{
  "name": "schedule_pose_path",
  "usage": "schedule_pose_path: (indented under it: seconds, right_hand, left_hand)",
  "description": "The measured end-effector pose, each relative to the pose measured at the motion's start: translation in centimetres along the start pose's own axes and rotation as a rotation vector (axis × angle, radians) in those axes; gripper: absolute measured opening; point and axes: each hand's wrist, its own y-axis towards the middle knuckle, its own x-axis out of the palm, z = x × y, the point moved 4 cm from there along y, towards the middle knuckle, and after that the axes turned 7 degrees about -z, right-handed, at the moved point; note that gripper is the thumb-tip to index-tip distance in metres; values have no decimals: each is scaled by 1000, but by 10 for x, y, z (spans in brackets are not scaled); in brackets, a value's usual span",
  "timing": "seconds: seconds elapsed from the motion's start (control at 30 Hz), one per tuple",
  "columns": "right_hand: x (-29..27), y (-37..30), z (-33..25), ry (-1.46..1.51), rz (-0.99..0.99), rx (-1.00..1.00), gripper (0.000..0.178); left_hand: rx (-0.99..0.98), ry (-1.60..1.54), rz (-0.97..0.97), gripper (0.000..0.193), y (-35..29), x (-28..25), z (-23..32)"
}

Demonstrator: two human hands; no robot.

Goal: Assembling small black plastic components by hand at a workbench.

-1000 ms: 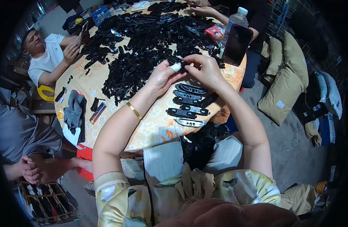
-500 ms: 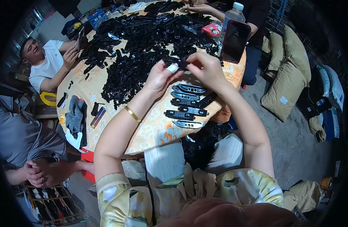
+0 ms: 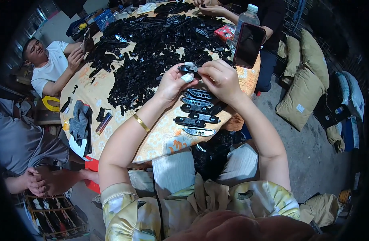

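Note:
Above the table's near side, my left hand (image 3: 171, 83) is closed round a small black plastic part (image 3: 187, 69), with white wrapping on two of its fingers. My right hand (image 3: 221, 79) pinches at the right end of the same part; its fingertips hide what exactly they grip. Just below the hands lies a column of long black parts (image 3: 195, 109), several with shiny silver-edged faces. Beyond my hands spreads a big heap of loose black plastic pieces (image 3: 140, 76).
A phone (image 3: 248, 45) stands upright before a clear bottle (image 3: 248, 18), beside a red packet (image 3: 224, 31). Grey gloves (image 3: 79, 120) and a small tube (image 3: 104, 123) lie at left on the patterned tablecloth (image 3: 152, 140). Other people sit around the table. Tan sacks (image 3: 303, 94) lie at right.
The black part in my hands has been turned, so more of its face shows. My right hand has shifted slightly to the right and down.

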Motion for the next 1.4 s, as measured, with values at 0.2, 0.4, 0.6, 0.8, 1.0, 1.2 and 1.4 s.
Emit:
schedule_pose_path:
  seconds: [0.2,0.4,0.6,0.8,1.0,1.2,1.4]
  right_hand:
    - [-1,0,-3,-75,-34,-53,17]
    - [-1,0,-3,15,8,30,13]
    - [-5,1,10,379,22,364,11]
    - [-14,4,1,224,-7,13,16]
    - [-8,5,-17,57,-60,-110,25]
    - [-7,1,-18,-102,-71,-190,25]
    - [-10,6,-10,45,8,-13,25]
  left_hand:
    - [-3,-28,27,34,-2,5,5]
    - [-6,-9,21,35,-5,9,10]
    - [-37,-42,-66,29,-3,12,14]
    - [-130,-83,-83,28,-3,9,16]
    - [-231,59,-104,21,-5,4,16]
    - [-294,202,-160,21,-11,12,30]
    - [-218,381,-155,37,-16,22,47]
